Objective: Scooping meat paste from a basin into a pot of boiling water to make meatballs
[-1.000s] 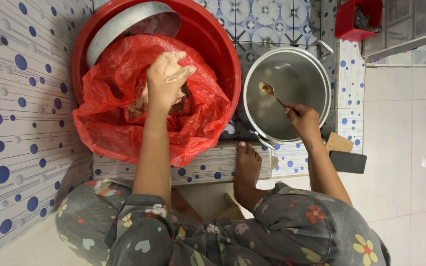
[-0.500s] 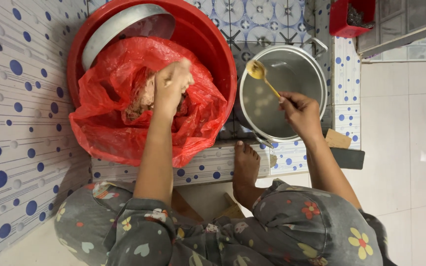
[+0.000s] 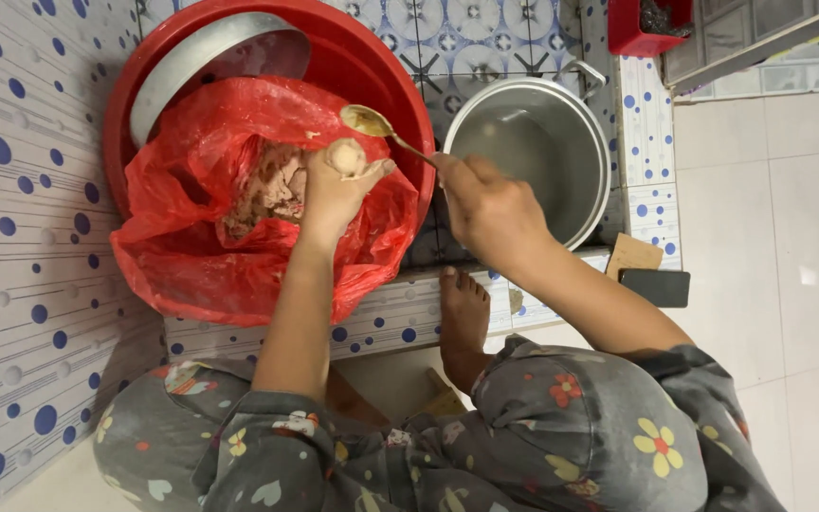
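A red plastic bag (image 3: 182, 237) full of pinkish meat paste (image 3: 263, 190) sits in a big red basin (image 3: 372, 66). My left hand (image 3: 334, 190) is over the bag, closed around a round lump of the paste (image 3: 345, 156) that bulges out at my fingertips. My right hand (image 3: 485, 204) grips a metal spoon (image 3: 372, 123) whose bowl hovers just above that lump, over the bag. To the right stands a steel pot (image 3: 533, 152); whatever is in it looks plain grey.
A round metal lid or pan (image 3: 210, 62) leans inside the basin's far side. A red basket (image 3: 651, 24) stands at the top right. My bare foot (image 3: 464, 322) rests on the dotted tile ledge. A small wooden block and a dark slab (image 3: 654, 284) lie right of it.
My right hand has swung the spoon left, from over the steel pot to over the bag. My left hand has squeezed a ball of paste up between its fingers.
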